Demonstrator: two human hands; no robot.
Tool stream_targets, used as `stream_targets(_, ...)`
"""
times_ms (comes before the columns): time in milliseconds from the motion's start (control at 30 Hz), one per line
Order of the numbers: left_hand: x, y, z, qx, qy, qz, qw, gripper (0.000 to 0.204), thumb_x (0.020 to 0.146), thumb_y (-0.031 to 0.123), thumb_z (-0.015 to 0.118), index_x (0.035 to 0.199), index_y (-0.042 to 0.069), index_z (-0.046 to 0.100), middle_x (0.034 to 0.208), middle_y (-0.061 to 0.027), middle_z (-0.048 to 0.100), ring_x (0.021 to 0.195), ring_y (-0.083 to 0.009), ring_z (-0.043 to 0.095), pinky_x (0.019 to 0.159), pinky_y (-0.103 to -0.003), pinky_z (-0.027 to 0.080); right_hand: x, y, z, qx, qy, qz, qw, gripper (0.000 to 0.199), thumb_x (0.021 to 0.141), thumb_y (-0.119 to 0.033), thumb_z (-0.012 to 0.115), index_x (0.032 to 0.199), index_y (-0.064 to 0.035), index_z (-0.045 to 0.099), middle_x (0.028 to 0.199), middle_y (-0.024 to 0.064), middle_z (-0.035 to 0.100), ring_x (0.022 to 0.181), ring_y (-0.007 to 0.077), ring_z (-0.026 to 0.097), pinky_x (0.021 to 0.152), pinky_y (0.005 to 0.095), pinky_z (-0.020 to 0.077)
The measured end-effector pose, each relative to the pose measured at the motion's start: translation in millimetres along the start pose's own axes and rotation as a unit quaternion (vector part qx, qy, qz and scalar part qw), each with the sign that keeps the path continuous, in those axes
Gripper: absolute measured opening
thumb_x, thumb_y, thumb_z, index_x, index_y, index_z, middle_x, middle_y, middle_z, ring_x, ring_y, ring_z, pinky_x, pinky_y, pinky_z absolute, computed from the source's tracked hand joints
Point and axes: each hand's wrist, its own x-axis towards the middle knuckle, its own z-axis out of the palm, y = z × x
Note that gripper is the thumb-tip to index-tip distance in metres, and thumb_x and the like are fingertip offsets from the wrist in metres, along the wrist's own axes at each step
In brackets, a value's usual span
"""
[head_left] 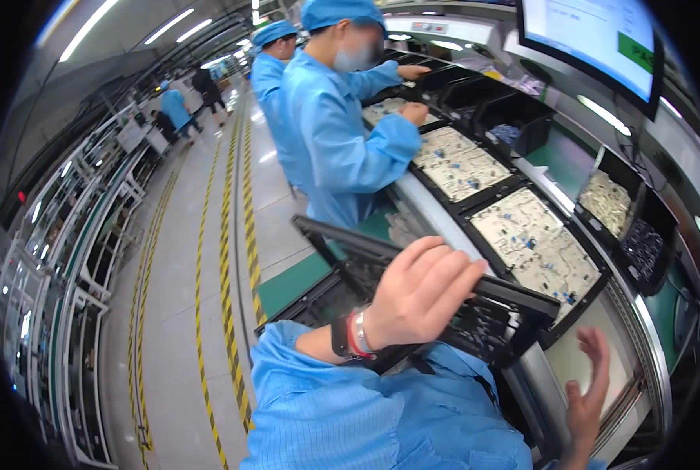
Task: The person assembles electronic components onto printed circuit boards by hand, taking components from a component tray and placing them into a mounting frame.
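My left hand [427,291], with a dark watch and a red band at the wrist, is closed over the top bar of a black open-work frame [348,237]. The frame is tilted up in front of my body, and my hand hides its middle. To the right, my right hand [587,381] is raised with fingers apart and nothing in it, slightly blurred, near the conveyor rail [640,333]. Just beyond the frame, a pale circuit board panel [515,243] with blue and black parts lies in a black carrier on the line. A second such panel [460,166] lies farther along.
A co-worker in blue [326,133] works at the line, another person beyond. Black bins hold pale parts [607,202] and dark parts [646,244]. A monitor [593,43] hangs above. Left are a yellow-black striped floor line [226,274] and white racks [72,305].
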Motion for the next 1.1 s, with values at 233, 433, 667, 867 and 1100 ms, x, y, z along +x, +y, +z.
stream_targets(233,78.6,43.2,54.6,-0.226,0.031,0.034,0.973,0.046,0.070,0.011,0.064,0.113,-0.003,0.056,0.098,-0.0159,0.053,0.091,-0.0312,0.054,0.086,-0.043,0.045,-56.6,23.2,15.5,0.080,0.232,0.069,0.967,0.047,0.089,-0.003,0.052,0.133,0.0031,0.038,0.116,0.0096,0.056,0.102,0.0182,0.053,0.092,0.0299,0.0407)
stream_targets(433,108.2,32.0,104.1,-0.307,-0.021,-0.027,0.951,0.075,0.072,0.023,0.070,0.134,-0.001,0.035,0.128,-0.0259,0.038,0.114,-0.0404,0.042,0.099,-0.045,0.034,-79.1,71.8,-47.6,0.180,0.414,0.225,0.863,0.045,0.093,-0.018,0.050,0.134,-0.0024,0.040,0.125,0.0104,0.049,0.107,0.0195,0.049,0.090,0.0312,0.0430)
stream_targets(667,58.3,90.1,189.5,-0.750,-0.357,-0.156,0.534,0.077,0.094,0.036,0.045,0.140,-0.010,0.003,0.137,-0.0355,0.028,0.129,-0.0354,0.034,0.106,-0.037,0.029,-111.0,118.1,-103.3,0.247,0.514,0.345,0.745,0.055,0.085,-0.033,0.061,0.129,-0.0039,0.045,0.115,0.0106,0.053,0.094,0.0202,0.053,0.083,0.0322,0.0453)
stream_targets(867,75.1,119.6,235.5,-0.740,-0.496,-0.326,0.317,0.059,0.093,0.017,0.047,0.143,0.006,0.019,0.109,-0.0079,0.053,0.097,-0.0145,0.056,0.086,-0.028,0.045,-190.7,100.0,-156.4,0.250,0.568,0.455,0.639,0.041,0.087,-0.046,0.057,0.107,-0.0103,0.059,0.092,0.0016,0.060,0.070,0.0143,0.054,0.063,0.0260,0.0454)
stream_targets(1100,81.8,148.4,271.8,-0.680,-0.573,-0.411,0.202,0.057,0.090,0.005,0.043,0.143,0.012,0.024,0.109,-0.0075,0.058,0.097,-0.0153,0.058,0.079,-0.029,0.048,-196.9,128.5,-184.1,0.411,0.474,0.491,0.604,0.050,0.094,-0.047,0.043,0.112,-0.0022,0.055,0.091,0.0134,0.063,0.070,0.0302,0.063,0.049,0.0319,0.0533)
